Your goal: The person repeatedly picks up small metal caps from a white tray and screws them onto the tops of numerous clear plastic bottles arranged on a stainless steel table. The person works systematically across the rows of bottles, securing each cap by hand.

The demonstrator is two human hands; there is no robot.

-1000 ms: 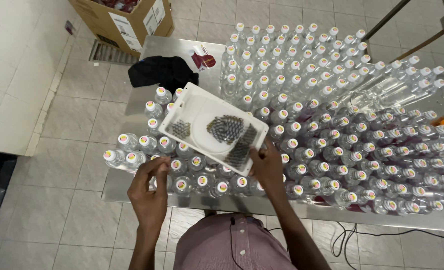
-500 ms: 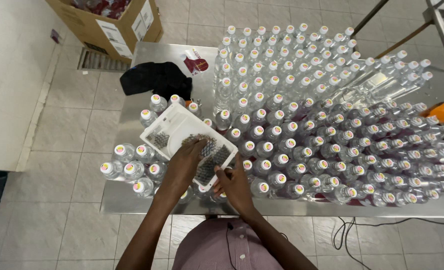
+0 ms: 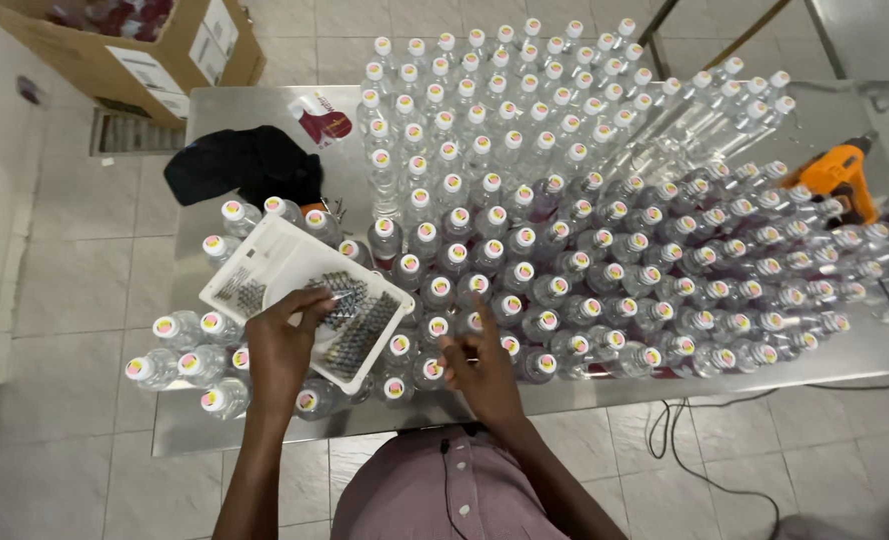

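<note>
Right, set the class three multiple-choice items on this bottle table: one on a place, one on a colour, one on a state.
1. Where does the white tray rest?
A. On bottle tops
B. On the floor
C. In the cardboard box

2. What colour is the power tool at the table's right edge?
A. Green
B. Orange
C. Blue

3. What is the left hand doing?
A. Gripping a bottle
B. Hanging off the table
C. Reaching into the tray

Answers: 1 A, bottles stand under its edges. 2 B, its body is orange. 3 C, its fingers lie on the small dark pieces.
</note>
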